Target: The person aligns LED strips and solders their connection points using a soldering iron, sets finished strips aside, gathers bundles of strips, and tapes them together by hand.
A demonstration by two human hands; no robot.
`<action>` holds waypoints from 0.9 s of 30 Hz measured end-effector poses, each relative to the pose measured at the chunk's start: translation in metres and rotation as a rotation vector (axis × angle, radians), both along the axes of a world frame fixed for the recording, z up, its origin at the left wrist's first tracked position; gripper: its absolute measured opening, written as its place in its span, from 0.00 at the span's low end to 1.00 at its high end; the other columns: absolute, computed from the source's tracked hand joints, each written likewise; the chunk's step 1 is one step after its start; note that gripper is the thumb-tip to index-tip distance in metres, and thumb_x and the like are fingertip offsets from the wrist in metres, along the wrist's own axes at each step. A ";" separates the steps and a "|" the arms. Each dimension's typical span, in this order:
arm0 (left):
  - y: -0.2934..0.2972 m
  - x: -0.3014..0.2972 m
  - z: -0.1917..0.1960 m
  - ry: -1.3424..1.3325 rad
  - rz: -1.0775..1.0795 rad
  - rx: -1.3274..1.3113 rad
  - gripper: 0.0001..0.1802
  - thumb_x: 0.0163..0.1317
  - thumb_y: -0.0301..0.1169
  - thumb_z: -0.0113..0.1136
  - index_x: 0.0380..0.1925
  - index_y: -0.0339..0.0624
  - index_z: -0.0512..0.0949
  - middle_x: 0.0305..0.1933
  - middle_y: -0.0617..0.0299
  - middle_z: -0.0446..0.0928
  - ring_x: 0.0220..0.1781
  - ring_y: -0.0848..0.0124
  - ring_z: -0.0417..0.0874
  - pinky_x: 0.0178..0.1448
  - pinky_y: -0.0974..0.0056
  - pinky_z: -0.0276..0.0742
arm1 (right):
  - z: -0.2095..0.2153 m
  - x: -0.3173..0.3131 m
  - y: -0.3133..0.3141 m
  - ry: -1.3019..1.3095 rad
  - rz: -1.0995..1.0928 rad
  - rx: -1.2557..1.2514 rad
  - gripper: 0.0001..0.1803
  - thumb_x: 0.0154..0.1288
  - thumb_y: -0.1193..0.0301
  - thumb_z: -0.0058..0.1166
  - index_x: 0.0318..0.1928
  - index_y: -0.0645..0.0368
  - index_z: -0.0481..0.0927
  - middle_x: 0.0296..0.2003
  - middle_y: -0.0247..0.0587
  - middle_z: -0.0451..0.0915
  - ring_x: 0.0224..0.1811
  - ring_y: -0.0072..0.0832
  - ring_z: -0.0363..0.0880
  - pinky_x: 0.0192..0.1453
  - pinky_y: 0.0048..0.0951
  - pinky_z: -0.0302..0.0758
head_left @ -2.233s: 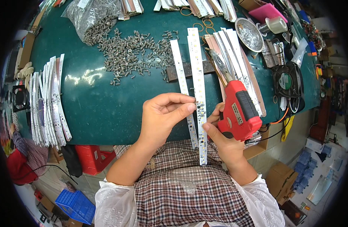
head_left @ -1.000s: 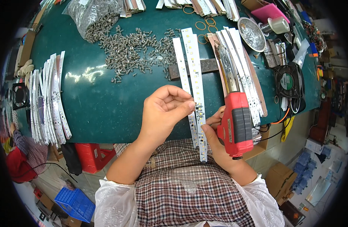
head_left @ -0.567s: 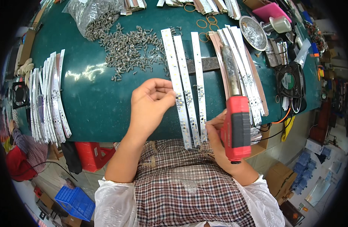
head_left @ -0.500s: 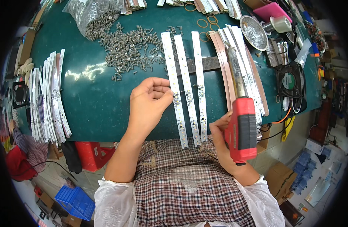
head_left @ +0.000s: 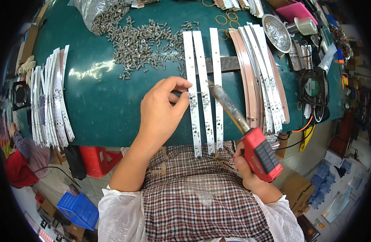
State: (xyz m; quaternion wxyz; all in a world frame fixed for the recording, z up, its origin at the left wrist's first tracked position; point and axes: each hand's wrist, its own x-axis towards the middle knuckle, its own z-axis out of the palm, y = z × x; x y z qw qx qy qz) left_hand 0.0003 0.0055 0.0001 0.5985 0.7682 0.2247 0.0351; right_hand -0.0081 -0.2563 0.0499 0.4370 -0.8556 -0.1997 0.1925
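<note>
Three narrow white LED strips lie side by side: the left strip (head_left: 189, 64), the middle strip (head_left: 201, 68) and the right strip (head_left: 215, 60). Small chips dot them, and their near ends overhang the table edge. The thumb and forefinger of my left hand (head_left: 161, 105) are closed at the left strip's edge, beside its cluster of components. My right hand (head_left: 248, 171) grips a red and black soldering iron (head_left: 260, 155), pistol-shaped with a stained metal barrel. Its tip is over the gap between middle and right strips; whether it touches either I cannot tell.
A dark flat bar (head_left: 230, 63) runs beneath the strips. Loose small metal parts (head_left: 141, 44) are heaped beyond my left hand. Strip bundles lie left (head_left: 52, 97) and right (head_left: 264, 76), with a metal dish (head_left: 277, 33), a solder spool (head_left: 307, 26) and a fan (head_left: 313, 86) farther right.
The iron has swung its barrel leftward, bringing the tip from the right-hand bundle to the strips. My left hand has shifted slightly right, and the left strip now lies closer to the middle one.
</note>
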 end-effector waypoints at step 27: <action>-0.001 -0.001 0.002 -0.039 0.032 0.124 0.09 0.57 0.19 0.62 0.38 0.37 0.84 0.38 0.63 0.81 0.22 0.83 0.73 0.29 0.74 0.69 | -0.007 0.009 0.030 -0.227 0.111 0.100 0.13 0.47 0.85 0.64 0.33 0.65 0.75 0.27 0.45 0.78 0.25 0.32 0.78 0.29 0.26 0.73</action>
